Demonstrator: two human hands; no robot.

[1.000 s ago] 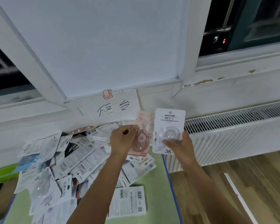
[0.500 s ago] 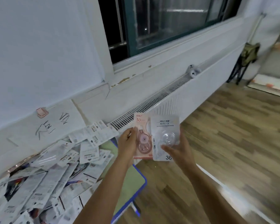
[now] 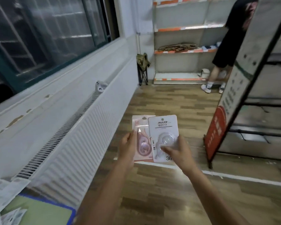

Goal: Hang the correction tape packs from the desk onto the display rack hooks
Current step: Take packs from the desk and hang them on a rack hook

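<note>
Pink pack (image 3: 142, 138) beside white pack (image 3: 163, 135)

White correction tape pack (image 3: 162, 127), at centre frame — its card reads "JINJO" at the top, then characters too small to read, and "36" at its five o'clock corner. Pink correction tape pack (image 3: 140, 127), touching it at nine o'clock — "36" at its eleven o'clock corner. Red sign panel (image 3: 215, 132), at three o'clock, carries blurred, unreadable lettering.

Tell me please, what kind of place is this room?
Probably a small shop, or a mock one. The hands hold a pink pack and a white pack of retail goods, store shelves with orange edge strips line the back wall, and a display rack stands at right.
</note>
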